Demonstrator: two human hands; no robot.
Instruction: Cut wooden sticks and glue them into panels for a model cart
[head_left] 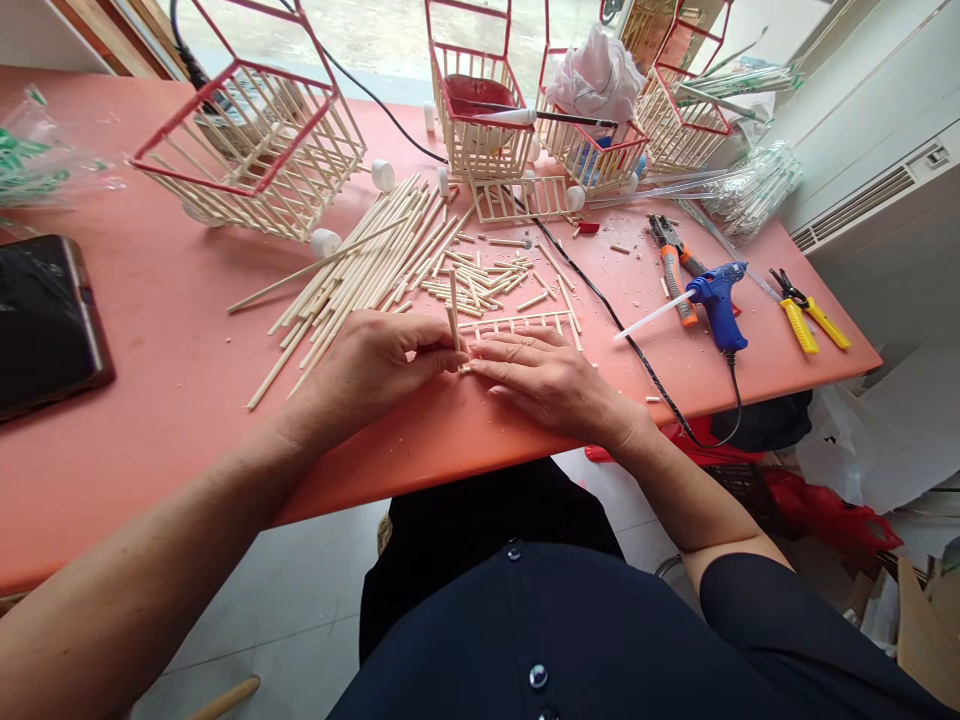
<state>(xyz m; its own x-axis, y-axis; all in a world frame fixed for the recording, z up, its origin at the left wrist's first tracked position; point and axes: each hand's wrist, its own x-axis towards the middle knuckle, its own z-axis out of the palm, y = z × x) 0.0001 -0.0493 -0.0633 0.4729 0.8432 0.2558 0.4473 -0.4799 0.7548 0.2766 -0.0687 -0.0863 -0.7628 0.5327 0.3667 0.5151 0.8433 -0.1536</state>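
Observation:
Near the table's front edge, my left hand (pixel 397 352) pinches a short wooden stick (pixel 453 312) that stands upright. Just to its right lies my right hand (pixel 544 375), its fingers stretched out flat over a small ladder-like stick frame (pixel 517 322). The hand covers the near side of that frame, and the fingertips of both hands almost meet. Behind the hands is a scatter of short cut sticks (pixel 480 285). A heap of long wooden sticks (pixel 360 265) fans out beyond my left hand.
Stick baskets with red rims, such as one basket (pixel 255 150), stand along the back. At right lie a blue glue gun (pixel 720 305) with its cord, orange-handled pliers (pixel 675 265) and yellow-handled cutters (pixel 810 310). A phone (pixel 49 325) rests at far left on the pink table (pixel 187 440).

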